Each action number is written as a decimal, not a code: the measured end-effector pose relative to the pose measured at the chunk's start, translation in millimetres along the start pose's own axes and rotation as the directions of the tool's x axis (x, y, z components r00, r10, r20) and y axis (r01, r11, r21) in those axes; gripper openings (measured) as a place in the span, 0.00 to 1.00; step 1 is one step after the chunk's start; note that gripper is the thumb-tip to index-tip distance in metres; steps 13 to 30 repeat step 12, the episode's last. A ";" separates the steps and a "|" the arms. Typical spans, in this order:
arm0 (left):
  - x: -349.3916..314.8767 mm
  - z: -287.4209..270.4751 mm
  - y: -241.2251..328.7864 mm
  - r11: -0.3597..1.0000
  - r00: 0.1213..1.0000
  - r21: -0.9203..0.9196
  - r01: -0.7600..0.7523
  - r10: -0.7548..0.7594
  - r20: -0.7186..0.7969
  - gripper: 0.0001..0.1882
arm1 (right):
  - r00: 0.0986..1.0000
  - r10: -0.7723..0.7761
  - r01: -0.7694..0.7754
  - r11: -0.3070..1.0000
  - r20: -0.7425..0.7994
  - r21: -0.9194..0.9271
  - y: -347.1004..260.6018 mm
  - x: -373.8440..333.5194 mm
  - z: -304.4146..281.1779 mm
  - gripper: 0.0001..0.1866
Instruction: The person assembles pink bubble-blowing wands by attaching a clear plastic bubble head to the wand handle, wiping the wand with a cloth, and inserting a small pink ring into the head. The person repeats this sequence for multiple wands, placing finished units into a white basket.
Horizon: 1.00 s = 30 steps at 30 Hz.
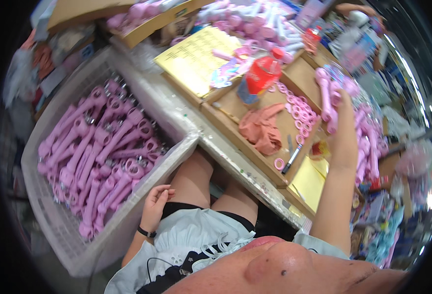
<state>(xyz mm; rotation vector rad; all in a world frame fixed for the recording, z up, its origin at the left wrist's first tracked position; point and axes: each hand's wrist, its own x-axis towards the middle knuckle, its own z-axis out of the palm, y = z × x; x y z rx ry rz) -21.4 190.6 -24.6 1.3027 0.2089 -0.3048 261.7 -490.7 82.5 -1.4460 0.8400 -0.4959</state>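
My right arm stretches out to the far right, and my right hand (342,104) is among pink plastic handle-shaped pieces (325,93). Its fingers are mostly hidden, so I cannot tell whether it grips one. Low by my lap, my left hand (156,202) hangs beside the near wall of a pale plastic crate (177,147). Its fingers are loosely bent and apart, with nothing in them. Inside that crate lies a heap of pink handles with ring-shaped ends (96,147), some showing shiny metal bits.
On the table, a cardboard tray (235,128) holds pink rings (301,113), a crumpled salmon cloth (262,128), a black-and-white marker (292,159) and a red-labelled bottle (260,77). A yellow printed sheet (196,59) lies behind it. More pink and white pieces (255,24) are piled at the back.
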 end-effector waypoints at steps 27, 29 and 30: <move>-13.6 13.8 -7.5 0.984 0.978 0.174 0.044 -0.078 0.195 0.14 | 0.920 0.258 -0.156 0.931 0.296 -0.330 -35.8 22.4 -177.1 0.11; -13.6 13.8 -7.5 0.984 0.978 0.174 0.044 -0.078 0.195 0.14 | 0.920 0.258 -0.156 0.931 0.296 -0.330 -35.8 22.4 -177.1 0.11; -13.6 13.8 -7.5 0.984 0.978 0.174 0.044 -0.078 0.195 0.14 | 0.920 0.258 -0.156 0.931 0.296 -0.330 -35.8 22.4 -177.1 0.11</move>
